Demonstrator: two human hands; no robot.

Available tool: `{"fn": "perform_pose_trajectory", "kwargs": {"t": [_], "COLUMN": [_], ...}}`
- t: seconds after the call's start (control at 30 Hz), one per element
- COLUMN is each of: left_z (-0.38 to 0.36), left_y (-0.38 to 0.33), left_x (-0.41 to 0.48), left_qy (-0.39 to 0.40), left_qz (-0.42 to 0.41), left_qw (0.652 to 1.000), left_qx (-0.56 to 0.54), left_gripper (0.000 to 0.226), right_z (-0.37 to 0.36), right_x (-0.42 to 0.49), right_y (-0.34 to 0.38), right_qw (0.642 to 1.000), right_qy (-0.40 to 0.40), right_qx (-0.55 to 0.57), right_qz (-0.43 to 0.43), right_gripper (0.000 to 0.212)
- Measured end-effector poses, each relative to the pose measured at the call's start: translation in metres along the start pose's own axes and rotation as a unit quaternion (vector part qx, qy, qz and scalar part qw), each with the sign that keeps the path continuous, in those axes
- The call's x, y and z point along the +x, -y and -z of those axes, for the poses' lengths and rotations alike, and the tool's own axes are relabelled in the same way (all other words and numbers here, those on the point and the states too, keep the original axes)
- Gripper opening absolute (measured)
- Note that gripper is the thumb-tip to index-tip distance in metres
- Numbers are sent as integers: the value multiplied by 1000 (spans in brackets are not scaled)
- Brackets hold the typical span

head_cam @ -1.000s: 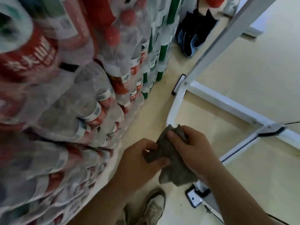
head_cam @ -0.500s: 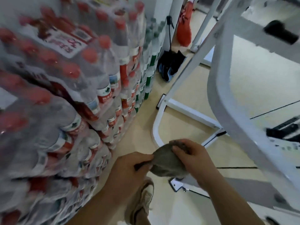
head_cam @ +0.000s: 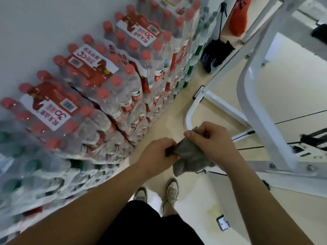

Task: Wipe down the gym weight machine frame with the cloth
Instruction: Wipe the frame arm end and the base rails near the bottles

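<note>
Item: crumpled grey fabric cloth [head_cam: 190, 157], held mid-air between both hands, clear of the white tubular steel machine frame [head_cam: 261, 110] at right. Left hand [head_cam: 157, 153] pinches one corner; right hand [head_cam: 210, 140] grips the top. Step, judged: refolding. Next: carry cloth onto frame tubing.

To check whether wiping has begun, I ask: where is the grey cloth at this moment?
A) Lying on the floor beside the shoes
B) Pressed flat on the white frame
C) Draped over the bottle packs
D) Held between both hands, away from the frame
D: the left hand and the right hand both pinch the cloth, which hangs in the air apart from the white frame.
</note>
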State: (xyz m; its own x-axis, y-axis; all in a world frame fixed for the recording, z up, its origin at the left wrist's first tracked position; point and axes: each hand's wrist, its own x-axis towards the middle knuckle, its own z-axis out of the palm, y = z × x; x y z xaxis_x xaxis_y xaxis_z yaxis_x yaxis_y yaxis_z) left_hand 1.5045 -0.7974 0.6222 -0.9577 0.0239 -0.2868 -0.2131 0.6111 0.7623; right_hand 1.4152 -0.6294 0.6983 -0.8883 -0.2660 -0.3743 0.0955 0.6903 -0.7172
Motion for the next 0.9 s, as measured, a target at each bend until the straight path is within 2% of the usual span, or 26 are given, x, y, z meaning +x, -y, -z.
{"fn": "perform_pose_trajectory", "kwargs": {"t": [0.1,0.17,0.27,0.33,0.47,0.57,0.63,0.7,0.83,0.9], "left_z": [-13,-16,-10,-2,18,31,37,42,41,33], "left_y": [8,10,4,1,-17,-27,-24,-24,-28,-30], "left_x": [-13,-20,-37,-48,-65,-78,-88,-93,-101,-106], "left_qy": [-44,-71,-135,-191,-230,-206,-166,-155,-150,-133], "left_qz": [-44,-62,-65,-86,-115,-120,-105,-142,-192,-221], "left_qw": [998,995,983,972,962,966,979,977,969,966], "left_qx": [-13,-26,-107,-104,-87,-103,-56,-21,-44,16], "left_gripper": [14,23,23,15,8,3,6,3,14,11], "right_z": [5,11,23,30,35,37,37,34,33,33], "right_x": [-17,-28,-42,-49,-63,-73,-82,-93,-118,-134], "right_y": [6,6,10,12,15,20,22,22,15,11], "right_qw": [995,991,987,986,985,990,992,992,989,988], "right_qy": [18,9,-7,-24,-36,-52,-51,-65,-108,-109], "right_qx": [-53,-64,-69,-70,-53,-4,-5,-9,43,65], "right_qz": [79,115,144,149,157,132,114,105,96,90], "right_gripper": [20,11,9,12,20,17,17,16,18,21]}}
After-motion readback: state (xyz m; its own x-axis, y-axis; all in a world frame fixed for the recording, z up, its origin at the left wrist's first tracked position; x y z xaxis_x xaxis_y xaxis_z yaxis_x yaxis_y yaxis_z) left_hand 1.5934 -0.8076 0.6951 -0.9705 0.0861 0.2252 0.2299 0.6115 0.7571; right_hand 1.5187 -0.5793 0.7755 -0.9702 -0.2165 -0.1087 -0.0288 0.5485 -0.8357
